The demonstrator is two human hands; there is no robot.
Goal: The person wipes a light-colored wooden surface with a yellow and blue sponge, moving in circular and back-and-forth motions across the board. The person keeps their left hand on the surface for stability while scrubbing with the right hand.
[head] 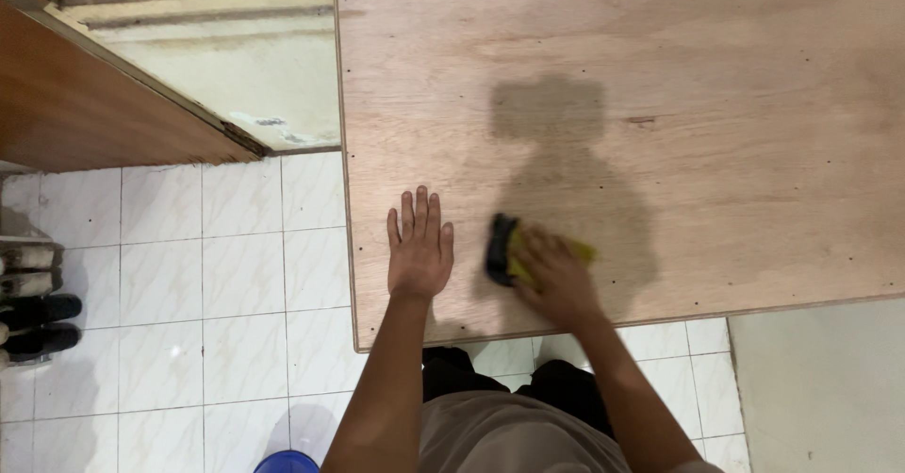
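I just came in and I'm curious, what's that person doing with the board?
A person is leaning over a big plywood board set above a white tiled floor. The right hand presses a yellow and black sponge onto the wood near the front edge. The left hand lies flat on the board beside it, fingers spread. Dark shoes sit on the tiles at the far left, and a blue rim shows at the bottom.
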